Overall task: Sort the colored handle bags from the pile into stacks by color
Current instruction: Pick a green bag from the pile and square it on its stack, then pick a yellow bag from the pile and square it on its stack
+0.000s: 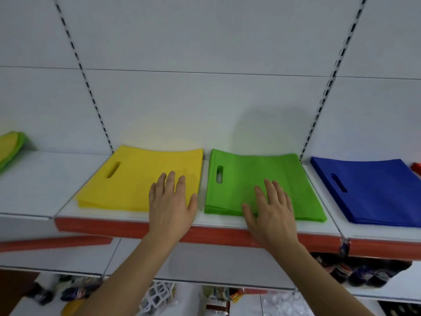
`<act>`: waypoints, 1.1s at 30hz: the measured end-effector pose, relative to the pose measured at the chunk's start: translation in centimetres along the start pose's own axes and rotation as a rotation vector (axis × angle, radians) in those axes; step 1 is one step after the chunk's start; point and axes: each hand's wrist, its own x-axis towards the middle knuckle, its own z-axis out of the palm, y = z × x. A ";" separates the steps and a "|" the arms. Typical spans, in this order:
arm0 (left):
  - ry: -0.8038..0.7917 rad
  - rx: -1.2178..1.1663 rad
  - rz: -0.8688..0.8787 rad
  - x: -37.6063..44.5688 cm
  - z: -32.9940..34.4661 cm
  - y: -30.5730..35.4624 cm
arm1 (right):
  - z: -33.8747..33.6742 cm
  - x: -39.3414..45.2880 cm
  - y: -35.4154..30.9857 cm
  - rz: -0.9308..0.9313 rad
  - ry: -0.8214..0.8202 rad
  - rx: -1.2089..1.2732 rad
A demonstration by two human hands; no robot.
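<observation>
Mixed pile (10,148): lying at the far left edge of the shelf (34,183); yellow bags showing on top with green beneath; partly cut off by the frame edge.
Yellow stack (136,179): lying flat on the shelf, left of centre; handle slot facing left; edges lining up evenly; sitting just beside the green stack without touching it.
Left hand (169,206): resting palm down on the near right corner of the yellow stack; fingers (169,181) lying straight and slightly spread, thumb sticking out toward the gap between the stacks; gripping nothing.
Green stack (262,176): lying flat at the centre of the shelf; handle slot facing left; several layers showing along the near edge.
Right hand (271,210): resting palm down on the near middle of the green stack; fingers (272,190) lying straight and fanned apart, thumb reaching left along the front edge; gripping nothing.
Blue stack (373,190): lying flat on the shelf at the right, apart from the green stack; handle slot facing left; angling slightly.
Red item (417,167): showing at the far right edge behind the blue stack; too cropped to identify.
Shelf front: red strip (102,226) running along the near edge.
Lower shelves: holding blurred goods; not identifiable.
</observation>
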 end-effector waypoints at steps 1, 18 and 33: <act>0.000 0.000 -0.007 -0.4 -0.4 -1.0 | -0.2 -0.2 -1.1 -0.012 -0.005 -0.003; -0.004 0.083 -0.231 -11.2 -11.0 -32.2 | 0.9 -6.3 -35.4 -0.321 0.020 0.117; -0.089 0.266 -0.453 -11.2 -14.1 -55.9 | 7.8 -0.6 -61.7 -0.508 -0.029 0.241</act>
